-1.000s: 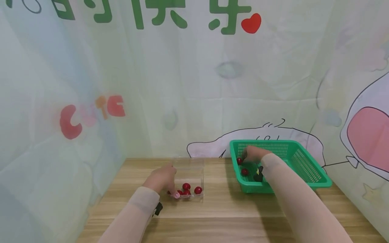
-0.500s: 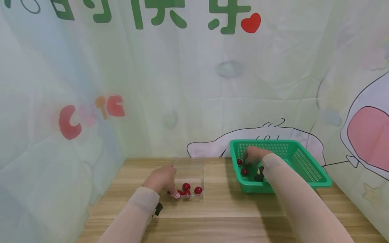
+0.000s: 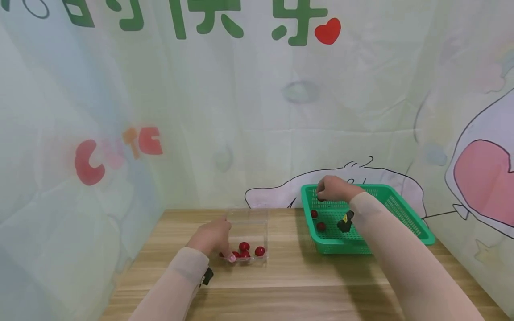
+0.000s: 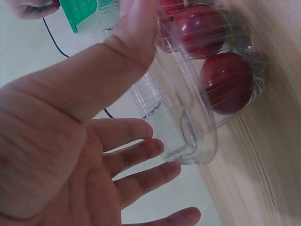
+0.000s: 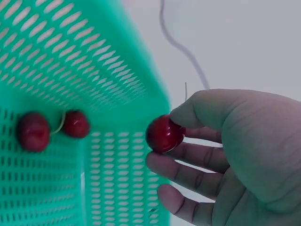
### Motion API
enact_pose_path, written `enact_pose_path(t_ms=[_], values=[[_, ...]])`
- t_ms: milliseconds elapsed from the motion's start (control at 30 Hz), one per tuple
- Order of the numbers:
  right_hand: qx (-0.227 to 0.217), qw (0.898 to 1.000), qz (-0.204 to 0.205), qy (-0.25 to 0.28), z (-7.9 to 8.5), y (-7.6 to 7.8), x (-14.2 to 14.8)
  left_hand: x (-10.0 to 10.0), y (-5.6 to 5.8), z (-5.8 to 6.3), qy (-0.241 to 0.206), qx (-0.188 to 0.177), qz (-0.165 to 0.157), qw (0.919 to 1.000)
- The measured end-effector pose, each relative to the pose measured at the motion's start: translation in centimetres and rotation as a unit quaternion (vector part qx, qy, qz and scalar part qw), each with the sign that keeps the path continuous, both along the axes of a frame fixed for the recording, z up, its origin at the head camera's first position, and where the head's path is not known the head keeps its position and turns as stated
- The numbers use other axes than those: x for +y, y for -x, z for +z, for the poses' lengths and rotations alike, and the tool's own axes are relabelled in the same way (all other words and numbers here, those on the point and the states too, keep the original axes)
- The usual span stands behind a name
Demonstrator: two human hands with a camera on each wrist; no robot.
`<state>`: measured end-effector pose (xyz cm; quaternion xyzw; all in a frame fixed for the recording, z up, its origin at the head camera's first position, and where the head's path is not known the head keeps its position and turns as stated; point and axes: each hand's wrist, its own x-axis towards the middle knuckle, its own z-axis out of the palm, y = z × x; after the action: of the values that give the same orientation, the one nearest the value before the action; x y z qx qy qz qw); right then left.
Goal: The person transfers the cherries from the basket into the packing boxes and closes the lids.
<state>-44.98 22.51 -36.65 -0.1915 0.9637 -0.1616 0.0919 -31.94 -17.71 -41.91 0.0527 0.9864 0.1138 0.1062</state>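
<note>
In the right wrist view, my right hand (image 5: 254, 150) pinches a dark red cherry (image 5: 164, 133) between thumb and fingers. The hand is over the far left part of a green plastic basket (image 3: 377, 248); its cherry is hidden in the head view. Two more cherries (image 5: 33, 132) lie in the basket, one with a stem showing. My left hand (image 3: 210, 237) holds a clear plastic box (image 3: 257, 229) by its left side, the thumb (image 4: 127, 42) at the rim and the other fingers (image 4: 146, 181) spread along the outside. Several cherries (image 3: 244, 246) lie inside the box.
Box and basket stand apart on a wood-grain table (image 3: 257, 294), basket on the right. Behind them hangs a printed curtain (image 3: 241, 111). The box's clear lid (image 3: 246, 215) stands raised at the back. A dark wrist camera (image 3: 345, 222) shows under the right wrist.
My right hand has risen from low inside the basket towards its far rim, with a cherry in its fingers. Two cherries stay in the basket. The left hand has not moved.
</note>
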Motion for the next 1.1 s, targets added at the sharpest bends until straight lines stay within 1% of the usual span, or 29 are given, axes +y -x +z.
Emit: enact_pose_path(t_ms=[67,167,300,367,467,600,733,833,900,1100], values=[[0.015,1.0,0.006,0.011,0.7,-0.3,-0.6,0.0,0.0,0.1,0.0,0.001,0.0,1.0],[0.025,0.999,0.013,0.027,1.3,-0.8,-2.0,-0.1,0.0,0.1,-0.003,0.0,0.002,1.0],[0.032,0.999,0.027,0.03,1.7,-1.6,-4.6,-0.2,0.0,0.1,-0.006,-0.002,0.006,1.0],[0.034,0.998,0.043,0.031,1.8,-2.2,-6.0,-0.2,0.1,0.0,-0.006,-0.003,0.007,1.0],[0.036,0.996,0.079,0.031,1.6,-3.1,-8.2,-0.2,0.2,-0.2,-0.005,-0.004,0.006,1.0],[0.03,0.99,0.134,0.032,0.6,-4.3,-10.9,-0.1,0.2,-0.2,-0.004,-0.005,0.005,1.0],[0.026,0.983,0.179,0.035,-0.6,-5.7,-13.5,-0.1,0.2,0.0,-0.003,-0.006,0.006,1.0],[0.026,0.977,0.209,0.026,-1.4,-6.7,-15.3,-0.1,0.2,0.1,-0.003,-0.004,0.005,1.0],[0.026,0.974,0.223,0.014,-2.0,-7.2,-16.4,-0.1,0.1,0.2,-0.003,-0.002,0.003,1.0],[0.046,0.966,0.252,-0.028,-4.0,-8.3,-18.7,-0.1,0.2,0.3,-0.007,-0.005,0.003,1.0]])
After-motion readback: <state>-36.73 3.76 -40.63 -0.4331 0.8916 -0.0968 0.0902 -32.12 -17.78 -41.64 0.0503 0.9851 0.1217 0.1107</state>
